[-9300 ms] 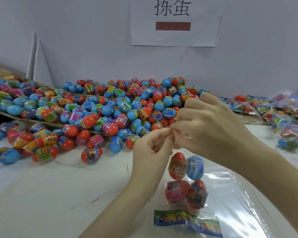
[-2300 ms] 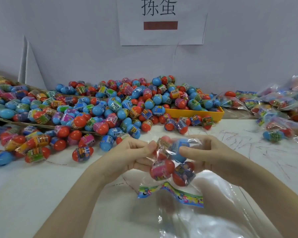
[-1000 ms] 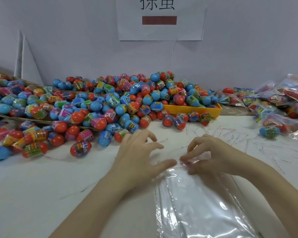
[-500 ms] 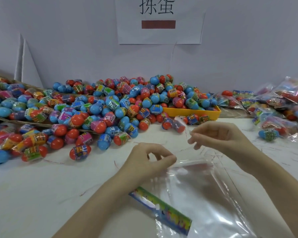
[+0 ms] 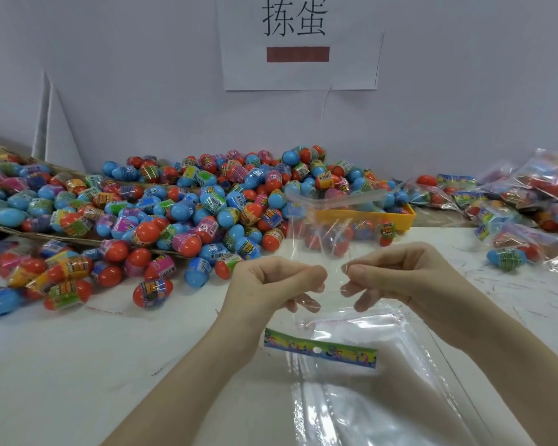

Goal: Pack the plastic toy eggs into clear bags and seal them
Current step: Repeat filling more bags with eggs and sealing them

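An empty clear bag [image 5: 332, 220] stands upright above the table, its open mouth uppermost. My left hand [image 5: 271, 284] pinches its left side and my right hand [image 5: 397, 278] pinches its right side, thumbs against forefingers. The bag's coloured header strip [image 5: 319, 349] hangs low, just over a stack of flat clear bags [image 5: 384, 397] on the table. A big heap of blue and red toy eggs [image 5: 190, 201] lies behind my hands, spilling from the left across the table.
A yellow tray [image 5: 397, 217] with eggs sits behind the held bag. Filled sealed bags [image 5: 522, 217] pile up at the far right. A cardboard flat [image 5: 78, 241] carries part of the egg heap at the left. A paper sign [image 5: 298, 40] hangs on the wall.
The filled bag I held 2 s ago is gone from my hands. Both hands took one empty bag off the stack and lifted it upright, its mouth now spread.
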Available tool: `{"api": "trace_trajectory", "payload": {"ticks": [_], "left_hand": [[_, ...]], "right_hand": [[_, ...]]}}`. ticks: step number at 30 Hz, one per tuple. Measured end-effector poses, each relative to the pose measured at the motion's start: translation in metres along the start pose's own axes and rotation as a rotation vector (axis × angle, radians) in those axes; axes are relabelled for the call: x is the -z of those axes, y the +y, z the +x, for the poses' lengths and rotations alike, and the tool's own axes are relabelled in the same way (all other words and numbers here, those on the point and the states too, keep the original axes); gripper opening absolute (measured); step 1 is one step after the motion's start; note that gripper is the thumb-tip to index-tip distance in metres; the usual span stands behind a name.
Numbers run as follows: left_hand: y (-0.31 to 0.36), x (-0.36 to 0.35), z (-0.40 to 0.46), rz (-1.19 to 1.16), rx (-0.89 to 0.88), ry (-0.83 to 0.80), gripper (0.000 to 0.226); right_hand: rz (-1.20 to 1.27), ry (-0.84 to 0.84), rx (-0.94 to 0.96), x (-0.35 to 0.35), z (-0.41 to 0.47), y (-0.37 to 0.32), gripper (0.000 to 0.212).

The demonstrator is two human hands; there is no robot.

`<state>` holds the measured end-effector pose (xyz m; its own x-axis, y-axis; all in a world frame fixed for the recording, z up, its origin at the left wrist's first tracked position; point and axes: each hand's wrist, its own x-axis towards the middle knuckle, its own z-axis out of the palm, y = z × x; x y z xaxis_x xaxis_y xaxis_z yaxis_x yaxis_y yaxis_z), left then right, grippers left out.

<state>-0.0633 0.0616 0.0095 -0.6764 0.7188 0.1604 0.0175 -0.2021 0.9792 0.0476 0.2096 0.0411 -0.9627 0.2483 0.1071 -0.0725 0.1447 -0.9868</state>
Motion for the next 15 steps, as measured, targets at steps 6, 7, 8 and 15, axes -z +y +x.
{"api": "trace_trajectory", "payload": {"ticks": [6, 7, 8, 15], "left_hand": [[0.002, -0.005, -0.002, -0.044, 0.035, 0.027, 0.040], [0.003, -0.006, -0.002, -0.037, 0.032, 0.032, 0.040], [0.003, -0.007, -0.002, -0.027, 0.029, 0.048, 0.040], [-0.001, -0.006, 0.000, 0.117, -0.100, 0.359, 0.041]], "right_hand": [[0.063, 0.056, 0.042, -0.009, -0.001, 0.000, 0.032], [0.079, 0.071, 0.053, -0.010, -0.001, 0.000, 0.029], [0.102, 0.101, 0.067, -0.012, -0.001, 0.000, 0.025], [-0.518, 0.769, 0.673, -0.021, -0.003, 0.005, 0.011]]}}
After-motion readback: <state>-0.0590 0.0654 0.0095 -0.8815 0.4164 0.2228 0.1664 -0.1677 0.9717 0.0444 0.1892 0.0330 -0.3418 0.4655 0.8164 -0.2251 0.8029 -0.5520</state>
